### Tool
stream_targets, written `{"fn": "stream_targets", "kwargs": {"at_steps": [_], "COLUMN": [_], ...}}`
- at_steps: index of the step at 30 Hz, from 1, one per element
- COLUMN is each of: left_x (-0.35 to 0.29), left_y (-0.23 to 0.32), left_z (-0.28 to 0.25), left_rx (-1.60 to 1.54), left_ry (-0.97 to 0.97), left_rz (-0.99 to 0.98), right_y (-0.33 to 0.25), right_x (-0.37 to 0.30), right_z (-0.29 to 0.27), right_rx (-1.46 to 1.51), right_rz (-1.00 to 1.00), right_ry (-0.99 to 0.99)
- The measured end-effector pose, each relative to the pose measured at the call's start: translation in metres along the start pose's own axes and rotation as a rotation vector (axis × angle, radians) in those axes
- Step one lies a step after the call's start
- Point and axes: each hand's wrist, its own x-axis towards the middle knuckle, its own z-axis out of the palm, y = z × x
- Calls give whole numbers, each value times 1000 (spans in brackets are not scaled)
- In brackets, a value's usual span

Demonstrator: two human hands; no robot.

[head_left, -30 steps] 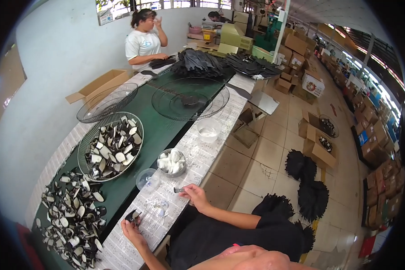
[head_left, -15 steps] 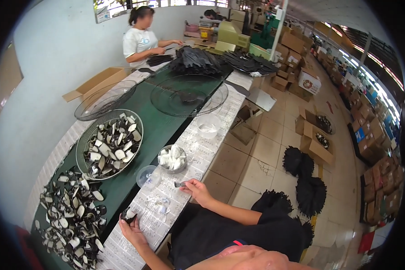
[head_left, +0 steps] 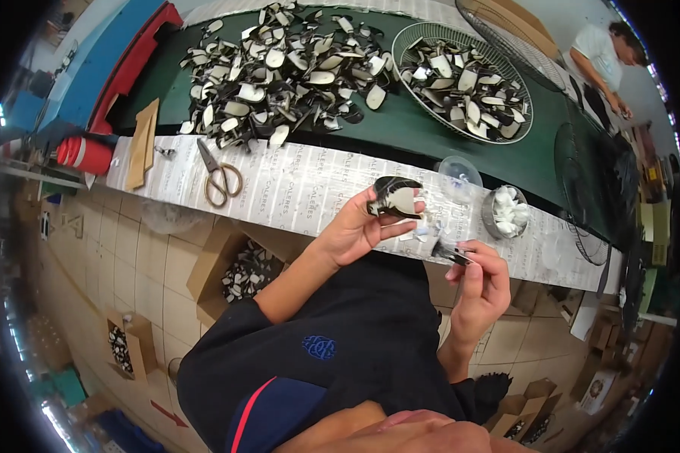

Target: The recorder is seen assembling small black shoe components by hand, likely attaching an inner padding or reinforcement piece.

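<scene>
Raised over the near edge of the wrapped bench strip, my left hand (head_left: 353, 230) holds a curved black shoe piece with a cream-white inner face (head_left: 400, 201), gripped at its left side. My right hand (head_left: 482, 283), a little lower and to the right, pinches a small thin dark piece (head_left: 453, 255) between thumb and fingers; its exact kind is blurred. The two held things are apart. Beyond my right hand stand a metal bowl of white wads (head_left: 506, 212) and a shallow clear plastic dish (head_left: 461, 172).
A large heap of black-and-white shoe pieces (head_left: 295, 72) covers the green belt (head_left: 385, 140). Beside it is a wire basket (head_left: 398, 57) of similar pieces. Scissors (head_left: 221, 177), a cardboard strip (head_left: 141, 143) and a red spool (head_left: 85, 155) lie leftward. A co-worker (head_left: 601, 57) stands far right.
My view has swung left along the bench. My left hand has lifted the black-and-white shoe piece off the bench; my right hand, still pinching the dark piece, is now closer to it.
</scene>
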Motion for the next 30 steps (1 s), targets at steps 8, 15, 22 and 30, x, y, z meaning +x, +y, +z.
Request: {"fn": "stream_targets", "kwargs": {"at_steps": [8,15,22,30], "left_x": [-20,-18,-13,-12], "left_y": [-4,-19,-27,-27], "left_z": [26,22,21,27], "left_rx": [186,242,250,322], "left_ry": [-56,-77,-37,-63], "left_rz": [38,-26,-10,49], "right_y": [-15,-15,-11,-18], "right_x": [11,3,1,-4], "right_z": [24,18,13,10], "right_rx": [-533,-601,-613,-490], "right_rz": [-405,-417,-417,-340], "right_ry": [-200,-177,-179,-180]}}
